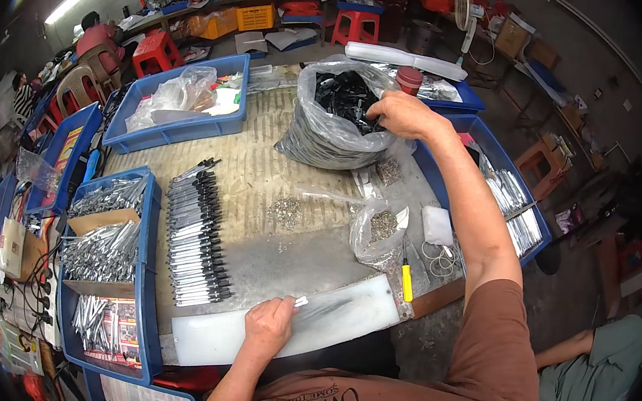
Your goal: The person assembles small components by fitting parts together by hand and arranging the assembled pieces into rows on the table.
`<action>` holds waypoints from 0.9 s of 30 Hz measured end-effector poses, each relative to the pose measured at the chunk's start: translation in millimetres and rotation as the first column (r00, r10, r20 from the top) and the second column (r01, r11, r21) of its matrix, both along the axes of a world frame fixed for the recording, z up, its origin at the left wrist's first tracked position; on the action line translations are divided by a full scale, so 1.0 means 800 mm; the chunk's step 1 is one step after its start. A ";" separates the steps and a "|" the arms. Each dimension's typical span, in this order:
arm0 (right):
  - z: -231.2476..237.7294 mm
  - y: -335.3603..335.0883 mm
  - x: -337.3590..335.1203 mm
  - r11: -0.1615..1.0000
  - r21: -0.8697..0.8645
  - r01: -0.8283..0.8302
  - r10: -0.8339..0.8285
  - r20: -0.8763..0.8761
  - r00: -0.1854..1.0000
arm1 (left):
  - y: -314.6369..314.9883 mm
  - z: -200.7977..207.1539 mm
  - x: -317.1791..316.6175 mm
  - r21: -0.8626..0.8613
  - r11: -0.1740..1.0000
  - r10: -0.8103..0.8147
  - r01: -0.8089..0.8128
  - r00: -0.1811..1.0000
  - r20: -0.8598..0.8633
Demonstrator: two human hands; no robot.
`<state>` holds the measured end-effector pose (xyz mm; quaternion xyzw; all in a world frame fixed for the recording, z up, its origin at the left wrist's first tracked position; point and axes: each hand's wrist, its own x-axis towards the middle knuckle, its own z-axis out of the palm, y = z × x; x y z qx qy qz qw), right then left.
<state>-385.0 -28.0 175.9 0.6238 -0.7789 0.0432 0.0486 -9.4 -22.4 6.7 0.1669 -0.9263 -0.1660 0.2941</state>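
My left hand (269,324) is closed over a long white board (356,312) at the table's front edge. From its fingers pokes the end of a small white piece (301,301); the rest is hidden in the hand. My right arm stretches far forward. There, my right hand (408,116) dips its bent fingers into a clear plastic bag (326,151) full of small black parts (344,94). Whether those fingertips grip a part I cannot make out. Left of centre lies a row of slim silver-and-black pen-like rods (197,239), side by side.
A blue divided tray (147,276) of metal rods stands at the left. Small parts (285,211) lie mid-table beside an open bag (356,239). A yellow-handled screwdriver (406,283) rests at the right. Blue bins (176,136) stand around. Another person sits at the lower right.
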 end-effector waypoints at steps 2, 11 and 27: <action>0.002 0.002 0.006 0.993 0.109 0.040 -0.036 -0.038 0.999 | 0.000 0.000 -0.001 0.007 1.000 -0.014 0.014 1.000 0.003; -0.004 -0.003 -0.004 0.982 0.182 -0.059 0.092 -0.181 0.979 | -0.002 0.000 -0.003 -0.055 0.998 -0.016 0.013 0.999 -0.048; -0.055 0.054 0.118 0.846 -0.492 0.207 0.346 0.801 0.489 | 0.000 -0.001 0.001 0.020 1.000 -0.003 0.005 0.995 -0.101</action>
